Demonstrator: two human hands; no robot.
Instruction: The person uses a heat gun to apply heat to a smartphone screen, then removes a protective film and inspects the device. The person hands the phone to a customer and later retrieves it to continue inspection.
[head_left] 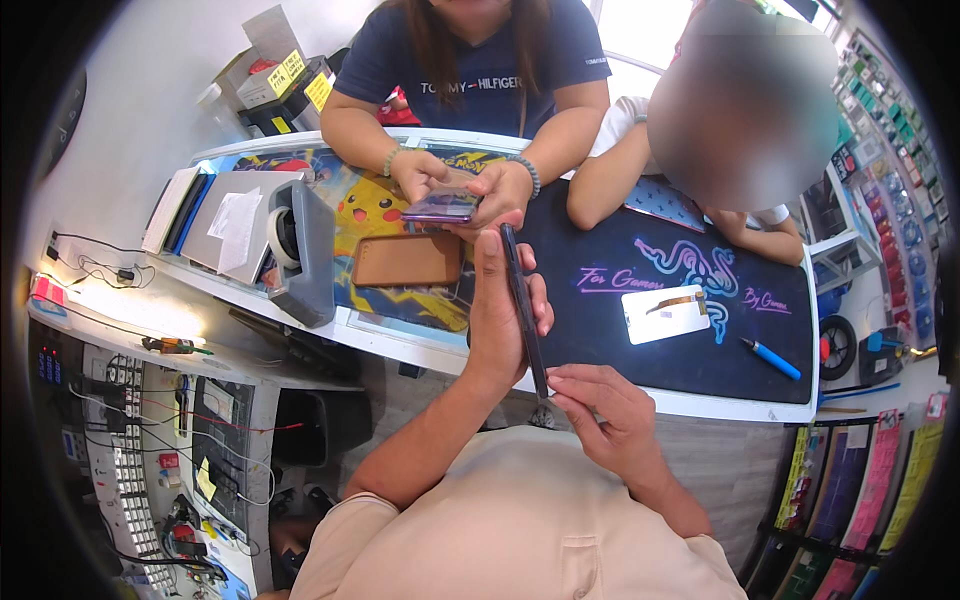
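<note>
I hold a dark phone edge-on in my left hand, with fingers wrapped round its side and its top end close to the person opposite. At the phone's lower end, the fingers of my right hand are pinched together; what is between them is too small to make out. Across the table a person in a navy T-shirt holds a purple phone in both hands. A tan phone case lies on the yellow cartoon mat, left of my left hand.
The black mat holds a white card with a flex cable and a blue pen-like tool. A second person leans on it at right. A tape dispenser sits left; a cluttered side bench and accessory racks flank me.
</note>
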